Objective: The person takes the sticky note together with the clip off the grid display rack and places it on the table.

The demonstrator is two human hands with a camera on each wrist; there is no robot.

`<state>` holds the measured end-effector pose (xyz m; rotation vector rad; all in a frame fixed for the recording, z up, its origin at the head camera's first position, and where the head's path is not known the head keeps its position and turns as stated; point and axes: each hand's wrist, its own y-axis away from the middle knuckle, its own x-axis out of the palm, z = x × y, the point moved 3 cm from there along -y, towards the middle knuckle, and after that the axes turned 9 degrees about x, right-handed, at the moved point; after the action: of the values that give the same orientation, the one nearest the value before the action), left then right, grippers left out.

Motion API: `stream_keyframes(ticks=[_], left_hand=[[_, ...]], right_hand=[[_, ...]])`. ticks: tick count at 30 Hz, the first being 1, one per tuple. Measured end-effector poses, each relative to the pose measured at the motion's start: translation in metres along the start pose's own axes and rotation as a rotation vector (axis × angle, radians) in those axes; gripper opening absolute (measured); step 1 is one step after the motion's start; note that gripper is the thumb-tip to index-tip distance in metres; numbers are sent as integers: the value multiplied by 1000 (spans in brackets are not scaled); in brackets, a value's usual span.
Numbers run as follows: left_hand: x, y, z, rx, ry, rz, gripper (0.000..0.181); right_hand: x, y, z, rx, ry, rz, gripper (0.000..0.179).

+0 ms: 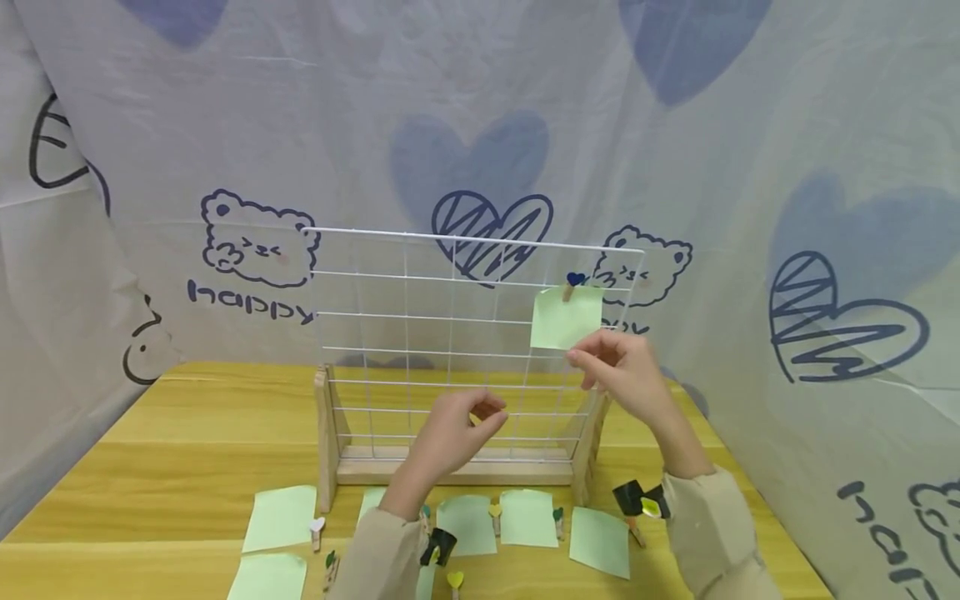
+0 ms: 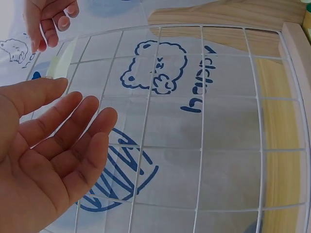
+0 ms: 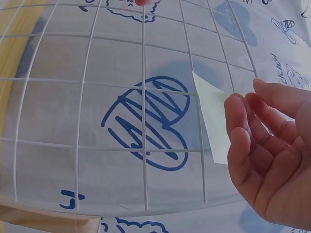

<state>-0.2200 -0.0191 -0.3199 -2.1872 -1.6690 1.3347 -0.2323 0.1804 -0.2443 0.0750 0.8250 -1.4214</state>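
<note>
A pale green paper note (image 1: 566, 321) hangs at the upper right of a white wire grid (image 1: 480, 241). A small wooden clothespin (image 1: 568, 292) with a dark blue heart fastens its top edge. My right hand (image 1: 628, 377) is at the note's lower right corner, its fingers loosely bent; in the right wrist view those fingers hide part of the note (image 3: 212, 119). Lower down, my left hand (image 1: 448, 433) is in front of the grid's middle, holding nothing. Its fingers are relaxed and slightly bent in the left wrist view.
The grid stands in a wooden base (image 1: 465, 475) on a yellow wood-grain table (image 1: 187, 442). Along the front lie several green notes (image 1: 279, 518) and small heart clothespins (image 1: 317, 533). A printed cloth (image 1: 337, 125) hangs behind and at the sides.
</note>
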Motion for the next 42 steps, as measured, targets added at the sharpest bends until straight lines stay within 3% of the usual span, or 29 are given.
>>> stream_keyframes(ticks=[12, 28, 37, 42], left_hand=[[-7, -21, -10, 54, 23, -93, 12], [-15, -42, -23, 46, 35, -168, 10], [-15, -53, -31, 78, 32, -232, 10], [-15, -58, -34, 78, 24, -260, 10]], right_hand=[[-15, -13, 14, -109, -3, -158, 10], [-28, -31, 26, -205, 40, -257, 10], [-27, -39, 32, -373, 51, -273, 8], [-27, -42, 33, -411, 122, -295, 14]])
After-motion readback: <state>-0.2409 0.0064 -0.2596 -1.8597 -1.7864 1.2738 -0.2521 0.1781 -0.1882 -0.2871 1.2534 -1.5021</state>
